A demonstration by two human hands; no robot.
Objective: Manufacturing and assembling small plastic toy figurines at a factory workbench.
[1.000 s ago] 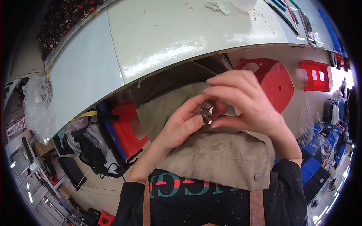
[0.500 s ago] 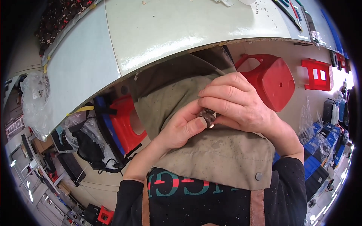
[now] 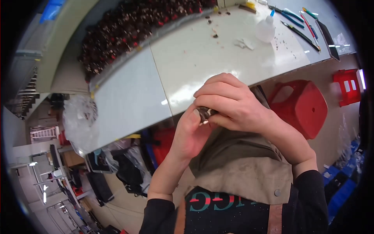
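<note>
The left hand [image 3: 189, 138] and right hand [image 3: 233, 103] meet in front of the apron [image 3: 249, 163], with a small brown-and-cream piece [image 3: 205, 112] gripped between them. The left thumb lies on the piece's left side, pointing up and away from the body. The right fingers curl over its far side from the right, bent and close together, and the right thumb comes in at its right, so both hands are at the piece and neither is clearly nearer. Cream bits show on its near, right side. Its far end is covered, so I cannot tell its long axis for sure.

Just beyond the hands is the table [image 3: 194, 78]. To the right, below its edge, stands a red stool [image 3: 306, 109]. Farther over the tabletop lie a white scrap [image 3: 244, 43], a blue-tipped bottle [image 3: 266, 31] and, right of it, pliers [image 3: 290, 16]. At far left sits a heap [image 3: 144, 25] of dark pieces flecked red and cream.
</note>
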